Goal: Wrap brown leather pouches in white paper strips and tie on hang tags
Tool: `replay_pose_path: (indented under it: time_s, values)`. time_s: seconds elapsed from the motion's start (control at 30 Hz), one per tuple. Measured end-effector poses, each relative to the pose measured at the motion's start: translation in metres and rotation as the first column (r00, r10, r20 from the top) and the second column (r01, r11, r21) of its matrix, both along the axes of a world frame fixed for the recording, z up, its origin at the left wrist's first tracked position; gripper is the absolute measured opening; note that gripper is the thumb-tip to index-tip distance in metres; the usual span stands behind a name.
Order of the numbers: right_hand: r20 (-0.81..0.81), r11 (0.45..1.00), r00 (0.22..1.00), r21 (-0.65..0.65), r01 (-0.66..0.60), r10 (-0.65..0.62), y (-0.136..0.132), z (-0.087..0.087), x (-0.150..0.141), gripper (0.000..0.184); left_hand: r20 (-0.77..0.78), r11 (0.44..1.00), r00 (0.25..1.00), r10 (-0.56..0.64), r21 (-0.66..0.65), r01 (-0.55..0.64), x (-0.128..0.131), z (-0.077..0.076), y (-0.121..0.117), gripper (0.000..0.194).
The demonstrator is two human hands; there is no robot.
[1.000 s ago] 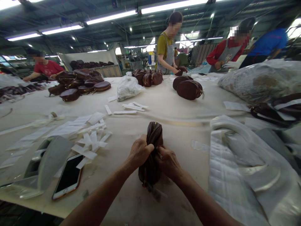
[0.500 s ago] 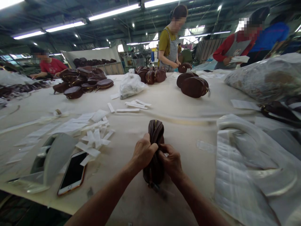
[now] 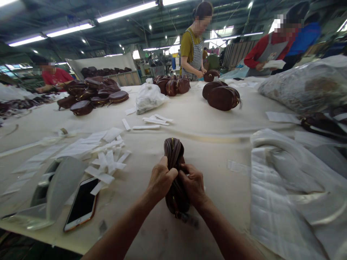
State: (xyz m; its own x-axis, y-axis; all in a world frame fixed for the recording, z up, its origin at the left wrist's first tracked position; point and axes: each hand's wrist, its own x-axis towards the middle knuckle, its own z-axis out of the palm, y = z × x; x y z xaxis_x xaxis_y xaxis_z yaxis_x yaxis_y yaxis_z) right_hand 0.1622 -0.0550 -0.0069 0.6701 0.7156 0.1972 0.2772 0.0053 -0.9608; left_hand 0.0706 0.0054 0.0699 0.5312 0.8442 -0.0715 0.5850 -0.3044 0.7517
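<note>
The left hand (image 3: 159, 179) is gripping the dark brown pouch (image 3: 175, 195) from its 9 o'clock side, its fingers closing tightly around the edge. The right hand (image 3: 193, 183) is working at 3 o'clock, its fingers bending together and pinching the pouch's side. The pouch is sitting centrally over the desk (image 3: 217, 202). The clear tag (image 3: 189, 219) at its 5 o'clock end is appearing too blurred for reading. The phone (image 3: 81, 204) is lying at 8 o'clock.
</note>
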Motion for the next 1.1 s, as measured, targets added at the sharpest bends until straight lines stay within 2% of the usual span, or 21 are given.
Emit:
replay_pose_path:
  time_s: [0.2,0.37,0.5,0.7,0.93,1.1]
  values:
    - [-0.036,1.000,0.999,-0.013,-0.022,0.021,0.000,0.004,0.001,0.017,0.066,0.999,0.997,-0.024,-0.033,0.027,-0.004,-0.002,0.001,0.008]
    - [-0.107,0.992,0.986,0.012,-0.127,0.127,-0.005,0.008,0.007,0.020,0.131,0.999,0.991,0.021,-0.049,-0.015,-0.004,-0.006,-0.001,0.009]
    - [-0.165,0.988,0.974,0.025,-0.153,0.155,-0.007,0.006,0.008,0.022,0.237,0.985,0.969,0.071,-0.168,-0.031,-0.003,-0.009,-0.002,0.015]
    - [-0.246,0.992,0.961,0.026,-0.125,0.128,-0.005,0.001,0.006,0.023,0.419,0.921,0.884,0.209,-0.388,-0.033,-0.002,-0.014,-0.006,0.018]
    - [-0.293,0.992,0.948,0.054,-0.115,0.126,-0.005,-0.001,0.004,0.024,0.451,0.890,0.844,0.291,-0.451,-0.066,0.001,-0.013,-0.009,0.019]
    - [-0.287,0.984,0.942,0.091,-0.155,0.175,-0.008,-0.003,0.005,0.024,0.473,0.867,0.814,0.336,-0.493,-0.071,0.001,-0.009,-0.012,0.020]
